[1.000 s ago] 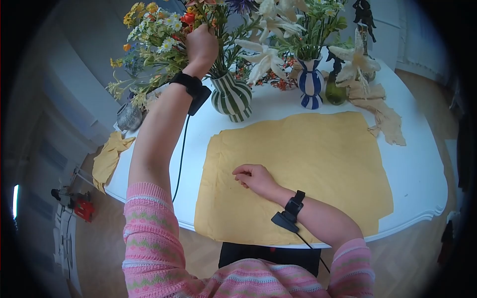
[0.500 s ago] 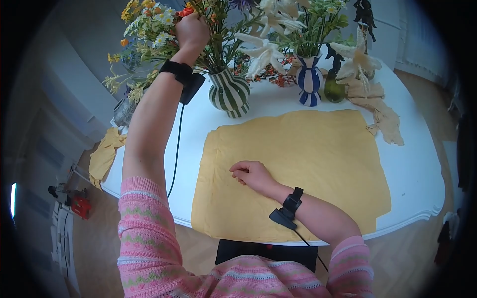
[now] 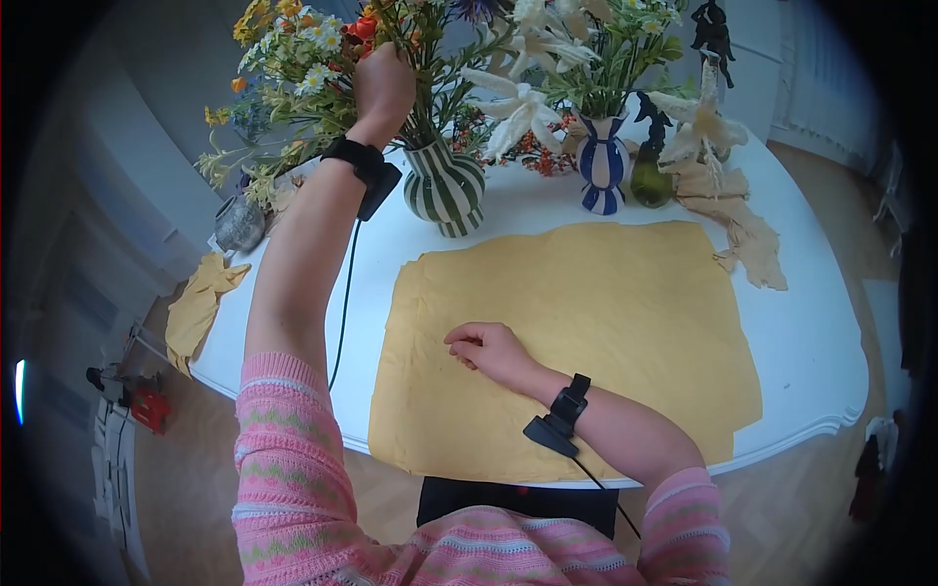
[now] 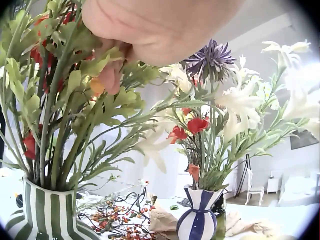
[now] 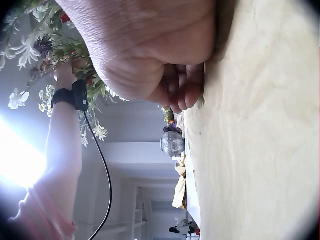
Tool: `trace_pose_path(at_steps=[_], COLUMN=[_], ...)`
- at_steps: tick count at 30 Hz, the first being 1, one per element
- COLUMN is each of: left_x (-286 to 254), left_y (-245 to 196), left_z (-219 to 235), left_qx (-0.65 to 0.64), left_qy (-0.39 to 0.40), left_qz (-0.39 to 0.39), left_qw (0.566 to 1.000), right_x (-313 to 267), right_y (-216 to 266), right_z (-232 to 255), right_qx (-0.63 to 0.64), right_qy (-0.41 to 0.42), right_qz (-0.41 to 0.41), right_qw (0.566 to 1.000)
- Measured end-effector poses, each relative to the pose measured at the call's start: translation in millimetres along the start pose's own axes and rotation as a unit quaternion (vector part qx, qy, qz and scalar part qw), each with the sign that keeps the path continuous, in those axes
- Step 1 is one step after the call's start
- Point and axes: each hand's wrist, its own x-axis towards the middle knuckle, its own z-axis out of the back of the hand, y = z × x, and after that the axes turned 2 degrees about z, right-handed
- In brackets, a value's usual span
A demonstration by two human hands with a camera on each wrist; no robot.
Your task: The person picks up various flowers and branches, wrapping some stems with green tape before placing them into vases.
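Observation:
In the head view my left hand [image 3: 384, 90] is raised into the flowers above the green-and-white striped vase [image 3: 445, 190]. The left wrist view shows its curled fingers [image 4: 111, 77] pinching among the stems and leaves, the tips partly hidden by foliage; a red flower [image 3: 362, 26] is just above the hand. My right hand [image 3: 495, 354] rests on the yellow paper sheet [image 3: 606, 322], fingers loosely curled. The right wrist view shows the fingers [image 5: 187, 92] holding nothing, against the paper [image 5: 260, 130].
A blue-and-white striped vase [image 3: 602, 166] with white flowers and a green glass bottle [image 3: 651, 184] stand at the back right, beside crumpled tan paper [image 3: 750, 234]. Grey pot [image 3: 238, 225] and crumpled yellow paper [image 3: 200, 305] lie left. Red-berry sprigs [image 4: 117, 220] lie behind the vases.
My left hand has shifted slightly left among the flowers, and the daisies beside it have moved left as well. My right hand stays on the paper; the head view has shifted a little.

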Motion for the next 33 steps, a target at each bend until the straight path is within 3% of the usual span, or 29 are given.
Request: trace_pose_path(at_steps=[7, 17, 19, 23, 25, 29, 31, 33], left_x=[3, 6, 5, -6, -13, -22, -26, -31], left_y=[-1, 2, 4, 8, 7, 3, 5, 7], left_z=[3, 5, 3, -4, -7, -21, -25, -30], left_qx=[0.018, -0.018, 0.077, 0.085, 0.081, 0.044, 0.042, 0.066], left_qy=[-0.044, -0.034, 0.002, 0.036, 0.092, 0.081, 0.159, 0.180], left_qz=[-0.045, -0.020, -0.033, -0.017, 0.036, 0.085, 0.115, 0.131], left_qw=[0.998, 0.999, 0.996, 0.996, 0.992, 0.992, 0.980, 0.973], right_x=[0, 3, 2, 1, 2, -1, -1, 0], right_y=[1, -4, -3, -1, -1, 3, 3, 2], right_z=[0, 0, 0, 0, 0, 0, 0, 0], right_qx=[-0.008, -0.017, -0.010, -0.010, -0.013, -0.015, -0.018, -0.009], right_qy=[-0.001, 0.004, 0.004, 0.003, 0.004, 0.004, 0.007, 0.007], right_qz=[-0.009, -0.009, 0.000, -0.004, -0.004, -0.007, -0.010, -0.010], right_qw=[1.000, 1.000, 1.000, 1.000, 1.000, 1.000, 1.000, 1.000])
